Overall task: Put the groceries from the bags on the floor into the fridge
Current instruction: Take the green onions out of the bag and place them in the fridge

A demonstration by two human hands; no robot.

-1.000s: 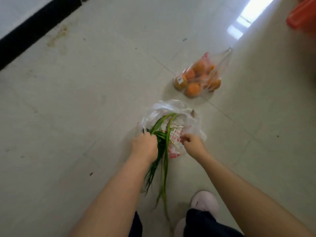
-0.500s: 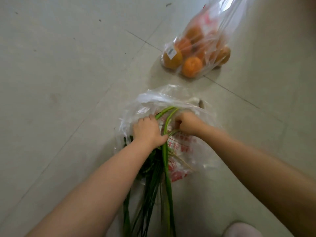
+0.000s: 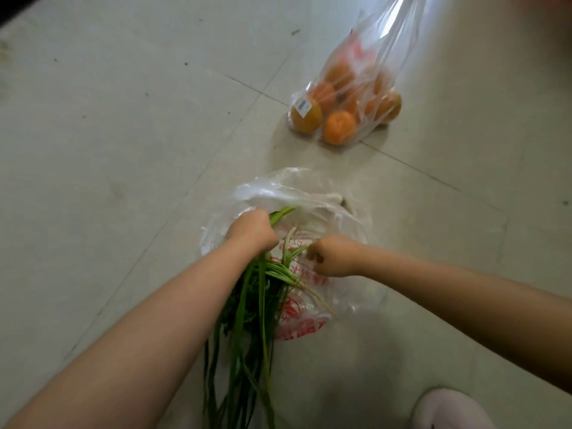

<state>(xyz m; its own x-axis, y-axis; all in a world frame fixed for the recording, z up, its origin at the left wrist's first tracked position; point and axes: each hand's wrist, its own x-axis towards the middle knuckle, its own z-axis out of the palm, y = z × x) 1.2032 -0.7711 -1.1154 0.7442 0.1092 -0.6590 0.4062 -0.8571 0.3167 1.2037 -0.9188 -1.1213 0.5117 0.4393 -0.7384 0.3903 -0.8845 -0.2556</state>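
left hand: the left hand (image 3: 252,230) sits just below centre, fingers curled tight round the bunch of green onions (image 3: 253,305) near its upper end.
right hand: the right hand (image 3: 331,257) is at about 3 o'clock from the left one, fingers pinched shut on the plastic of the vegetable bag (image 3: 309,205).
green onions: long leaves trail down toward 6 o'clock along the left forearm, pale stalk ends up by the two hands, the bunch partly out of the bag.
vegetable bag: thin clear plastic with red print, lying crumpled on the floor (image 3: 123,150) at centre.
bag of oranges: the bag of oranges (image 3: 346,109) stands well apart at 1 o'clock, handles up, untouched.
handling: onions look light and floppy, easily bruised or snapped, so i'd say hold near the firmer stalk end, where the left hand already is. the bag is slippery film that clings, and pinning it with the other hand makes sense. oranges will be the heavy, firm load, best lifted by the handles.
change: against half a second ago, the right hand has slid from beside the left out toward 3 o'clock, spreading the bag mouth. the left grip looks the same.
other: a pale slipper (image 3: 448,410) shows at 5 o'clock.
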